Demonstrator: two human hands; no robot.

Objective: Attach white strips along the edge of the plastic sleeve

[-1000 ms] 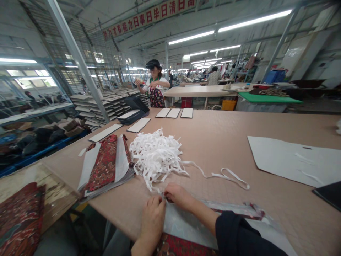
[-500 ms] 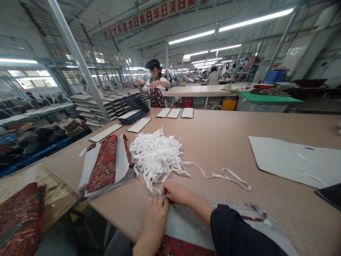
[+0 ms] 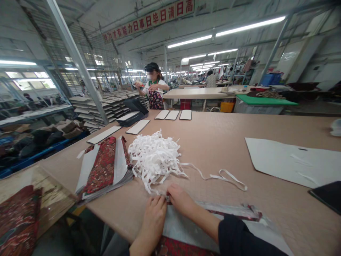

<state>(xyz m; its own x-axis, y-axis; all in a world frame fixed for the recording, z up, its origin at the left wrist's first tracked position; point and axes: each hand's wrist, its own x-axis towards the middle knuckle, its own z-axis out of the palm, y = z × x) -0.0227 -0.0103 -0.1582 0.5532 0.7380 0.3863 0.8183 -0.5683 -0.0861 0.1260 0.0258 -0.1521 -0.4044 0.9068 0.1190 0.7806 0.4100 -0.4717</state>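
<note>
A grey-backed fabric piece with a dark red pattern [image 3: 183, 227] lies on the brown table in front of me. My left hand [image 3: 156, 215] is bent over its upper left corner, fingers pressed together on the edge. Touching the same edge just to the right, my right hand [image 3: 179, 199] has its fingers curled in a pinch. What lies between the fingertips is too small to make out. Beyond my hands is a heap of white strips [image 3: 156, 156], and one loose strip [image 3: 229, 176] trails off to the right. A stack of red patterned fabric [image 3: 102, 167] sits left of the heap.
The brown table [image 3: 213, 142] bears pale rectangular panels [image 3: 172, 115] at its far edge and a large white board [image 3: 287, 160] at the right. A dark item [image 3: 327, 195] lies near the board. Across the table stands a person [image 3: 155, 87]. More red fabric [image 3: 20, 217] is at lower left.
My right hand has shifted slightly right and now sits a little apart from my left hand. More of the fabric's upper edge shows. The view has moved slightly.
</note>
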